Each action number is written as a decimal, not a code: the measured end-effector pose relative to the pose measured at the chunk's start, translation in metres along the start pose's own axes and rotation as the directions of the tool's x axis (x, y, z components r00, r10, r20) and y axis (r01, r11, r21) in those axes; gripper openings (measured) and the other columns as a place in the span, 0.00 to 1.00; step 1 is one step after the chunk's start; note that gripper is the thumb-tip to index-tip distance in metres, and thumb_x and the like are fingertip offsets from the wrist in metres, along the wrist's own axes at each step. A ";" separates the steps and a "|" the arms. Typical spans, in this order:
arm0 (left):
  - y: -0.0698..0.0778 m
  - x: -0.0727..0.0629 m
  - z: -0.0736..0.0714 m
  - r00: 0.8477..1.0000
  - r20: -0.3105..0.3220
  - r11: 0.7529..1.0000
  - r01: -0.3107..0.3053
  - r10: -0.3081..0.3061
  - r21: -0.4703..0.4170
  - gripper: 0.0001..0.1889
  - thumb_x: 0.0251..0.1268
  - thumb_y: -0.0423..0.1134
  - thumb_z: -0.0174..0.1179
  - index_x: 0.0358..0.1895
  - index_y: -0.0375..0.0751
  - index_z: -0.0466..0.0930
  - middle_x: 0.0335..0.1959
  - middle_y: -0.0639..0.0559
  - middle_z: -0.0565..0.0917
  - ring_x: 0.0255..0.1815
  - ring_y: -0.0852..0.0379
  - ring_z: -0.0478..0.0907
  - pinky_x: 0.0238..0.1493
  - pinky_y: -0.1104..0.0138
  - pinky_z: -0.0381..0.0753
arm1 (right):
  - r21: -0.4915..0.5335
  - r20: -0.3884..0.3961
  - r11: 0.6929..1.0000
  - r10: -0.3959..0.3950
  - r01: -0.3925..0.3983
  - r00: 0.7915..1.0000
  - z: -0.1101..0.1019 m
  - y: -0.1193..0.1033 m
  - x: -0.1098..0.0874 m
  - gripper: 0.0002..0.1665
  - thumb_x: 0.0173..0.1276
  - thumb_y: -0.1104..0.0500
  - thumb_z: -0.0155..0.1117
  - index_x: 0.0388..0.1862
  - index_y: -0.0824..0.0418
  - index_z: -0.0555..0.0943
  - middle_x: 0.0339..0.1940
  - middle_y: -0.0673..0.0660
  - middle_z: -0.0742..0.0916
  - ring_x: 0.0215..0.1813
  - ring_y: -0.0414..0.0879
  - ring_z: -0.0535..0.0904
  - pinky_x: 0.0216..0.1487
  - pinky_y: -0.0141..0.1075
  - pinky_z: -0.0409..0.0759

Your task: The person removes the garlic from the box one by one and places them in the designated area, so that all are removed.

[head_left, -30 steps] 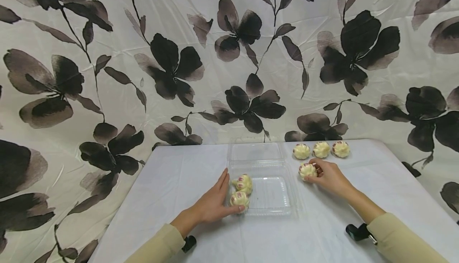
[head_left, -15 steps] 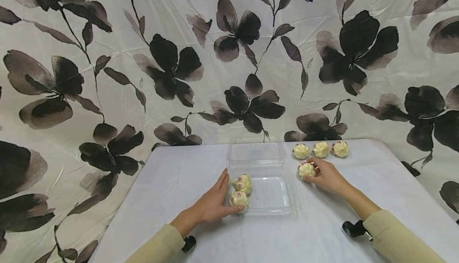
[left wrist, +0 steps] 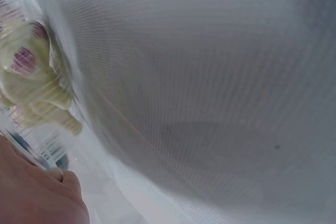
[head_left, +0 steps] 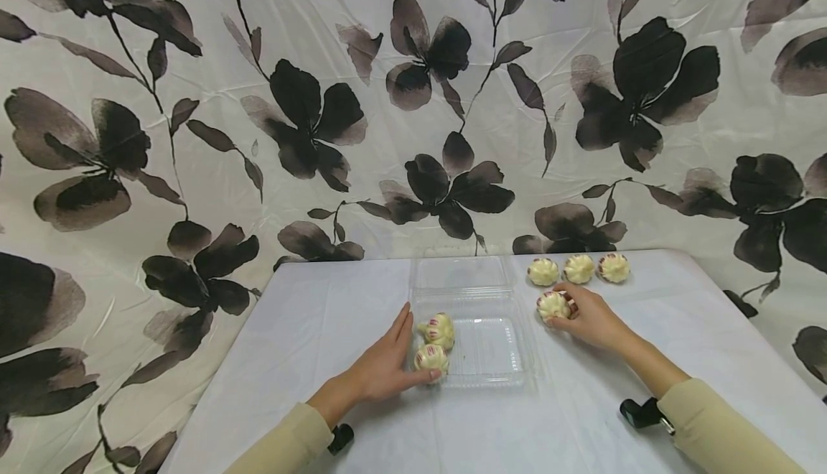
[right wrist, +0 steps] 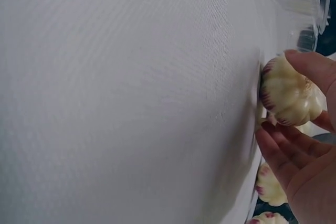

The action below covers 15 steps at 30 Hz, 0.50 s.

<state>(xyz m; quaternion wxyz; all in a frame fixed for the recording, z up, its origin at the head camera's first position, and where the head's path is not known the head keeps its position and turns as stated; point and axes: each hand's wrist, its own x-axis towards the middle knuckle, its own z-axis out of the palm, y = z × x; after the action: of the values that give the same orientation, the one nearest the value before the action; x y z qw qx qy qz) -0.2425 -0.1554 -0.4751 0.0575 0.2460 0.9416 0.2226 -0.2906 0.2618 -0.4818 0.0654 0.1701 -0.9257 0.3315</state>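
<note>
My right hand [head_left: 591, 317] pinches a garlic bulb [head_left: 553, 307], cream with purple streaks, between thumb and fingers. The right wrist view shows this garlic bulb [right wrist: 287, 92] low against the white cloth, the thumb over one side. To its left lies a clear plastic clamshell box [head_left: 484, 352] with its lid [head_left: 461, 275] folded back. Two more garlic bulbs [head_left: 431, 360] sit along the left side of the box. My left hand [head_left: 381, 365] rests against that left side, fingers straight, thumb across the front corner beside the nearer bulb.
Three garlic bulbs [head_left: 578, 269] stand in a row at the back right of the table, behind the right hand. The table [head_left: 310, 316] wears a white cloth, and a floral curtain [head_left: 439, 100] hangs right behind its far edge.
Almost nothing differs. The right hand, with the garlic bulb in its fingers, shows only a very slight shift; the left hand and box stay in place.
</note>
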 end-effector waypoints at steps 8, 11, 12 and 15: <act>0.000 0.000 0.000 1.000 0.007 1.000 -0.004 0.003 0.011 0.66 0.59 0.78 0.56 0.83 0.32 0.35 0.85 0.42 0.35 0.83 0.42 0.49 0.77 0.51 0.61 | -0.039 -0.004 0.999 -0.002 0.002 1.000 -0.011 -0.004 -0.009 0.39 0.62 0.55 0.79 0.65 0.73 0.73 0.49 0.67 0.84 0.45 0.55 0.83 0.42 0.46 0.82; 0.000 0.000 0.000 1.000 0.005 1.000 -0.004 0.004 0.013 0.66 0.60 0.78 0.56 0.83 0.32 0.35 0.85 0.42 0.35 0.83 0.43 0.49 0.77 0.51 0.61 | -0.055 0.005 0.998 0.002 -0.002 1.000 -0.017 -0.003 -0.011 0.40 0.62 0.55 0.79 0.66 0.72 0.73 0.51 0.68 0.83 0.47 0.58 0.82 0.44 0.49 0.84; 0.000 0.001 0.000 1.000 0.004 1.000 -0.004 0.004 0.013 0.66 0.60 0.78 0.56 0.83 0.32 0.35 0.85 0.42 0.35 0.83 0.43 0.49 0.77 0.51 0.61 | -0.054 0.009 0.999 0.005 -0.004 1.000 -0.019 -0.003 -0.012 0.40 0.62 0.55 0.78 0.67 0.72 0.72 0.52 0.69 0.83 0.48 0.59 0.82 0.45 0.49 0.84; 0.000 0.000 0.000 1.000 0.002 1.000 -0.003 0.003 0.012 0.66 0.60 0.78 0.57 0.83 0.32 0.35 0.85 0.41 0.35 0.83 0.43 0.49 0.77 0.51 0.61 | -0.053 0.018 0.999 0.006 -0.005 1.000 -0.025 -0.004 -0.015 0.41 0.63 0.54 0.78 0.68 0.72 0.72 0.55 0.71 0.82 0.51 0.62 0.81 0.46 0.52 0.84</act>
<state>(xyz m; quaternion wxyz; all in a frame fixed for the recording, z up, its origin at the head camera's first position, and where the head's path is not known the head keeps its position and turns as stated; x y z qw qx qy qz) -0.2428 -0.1552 -0.4749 0.0567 0.2478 0.9425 0.2169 -0.2749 0.2786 -0.4632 0.0606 0.1687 -0.9352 0.3054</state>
